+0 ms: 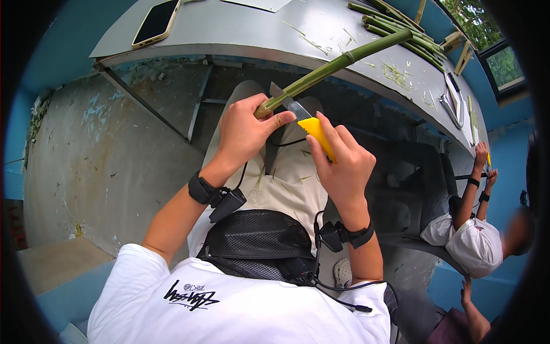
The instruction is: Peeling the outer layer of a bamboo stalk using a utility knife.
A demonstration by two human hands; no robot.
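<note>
A green bamboo stalk (344, 60) slants from my lap up across the table's front edge, its near end held in my left hand (242, 129). That hand's fingers wrap round the stalk, with the thumb stretched toward the blade. In my right hand (345, 157) is a yellow utility knife (317, 136), gripped by its handle. Its blade (294, 107) lies against the stalk close to my left hand, and part of it is hidden behind the stalk. Pale stripped patches show on the stalk near the blade. Thin green shavings (259, 176) lie on my trousers.
On the grey table (229, 28) are a phone (156, 23) at the left, a pile of bamboo stalks (401, 34), scattered shavings (395, 74) and a metal-framed tool (452, 103) at the right. A co-worker (472, 241) in white sits at the right, another person's arm (474, 315) below.
</note>
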